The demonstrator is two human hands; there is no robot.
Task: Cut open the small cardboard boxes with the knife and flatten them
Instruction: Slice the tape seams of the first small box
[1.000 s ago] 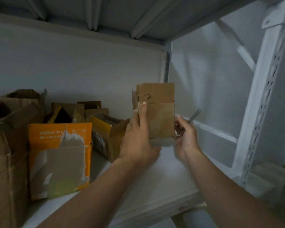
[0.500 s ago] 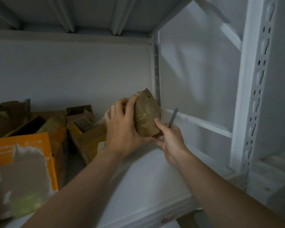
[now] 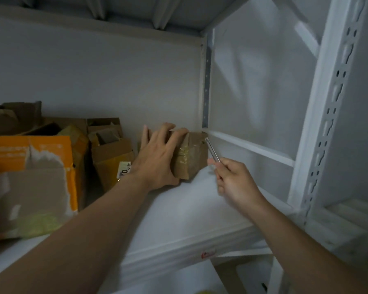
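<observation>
The small cardboard box (image 3: 192,159) sits on the shelf (image 3: 189,211), clasped in the left hand's (image 3: 157,157) grip, its taped end facing the knife (image 3: 212,151) that the right hand (image 3: 235,182) pinches, tip just beside its upper corner.

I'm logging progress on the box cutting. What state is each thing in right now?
small box, taped shut, uncut, lying on the shelf
left hand, grips the small box from above
right hand, holds the knife
knife, tip at the small box's upper right corner; contact unclear
orange box, upright, front face torn
brown box, flaps open
</observation>
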